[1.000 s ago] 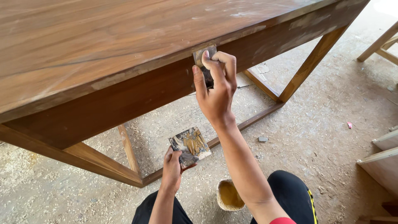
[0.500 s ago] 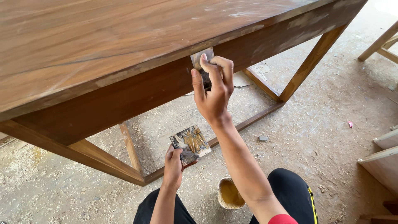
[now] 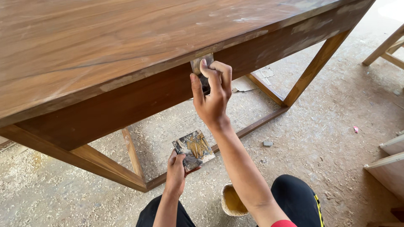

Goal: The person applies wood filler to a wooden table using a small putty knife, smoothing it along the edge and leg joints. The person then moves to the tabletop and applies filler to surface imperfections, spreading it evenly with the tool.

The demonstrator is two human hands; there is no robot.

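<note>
Right hand [image 3: 211, 98] raised to the near edge of the wooden table [image 3: 97, 50], fingers pressed together around a small flat scraper [image 3: 201, 64], blade laid against the upper corner of the dark side rail [image 3: 139, 98], thumb along the left of the tool, fingertips curled over its face; left hand [image 3: 175, 174] lower, below the rail and in front of the knees, pinching a small square board [image 3: 194, 149] by its near corner between thumb and fingers, board tilted, its upper face smeared with tan and grey filler; board and scraper well apart, one above the other; round tub [image 3: 232, 201] of yellowish paste on the ground between the knees, just beside the right forearm, partly hidden by it; black trousers [image 3: 296, 199] at the bottom edge, a strip of red cloth at the right elbow; tabletop brown with pale dusty streaks, pale patches of filler along the rail toward the far corner; slanted table leg [image 3: 317, 63] and low stretcher bars [image 3: 261, 122] beyond the hands; floor [image 3: 328, 126] of bare ground strewn with sawdust and shavings; pale wooden pieces [image 3: 389, 162] at the right margin; part of another wooden frame [image 3: 389, 46] at the upper right.
</note>
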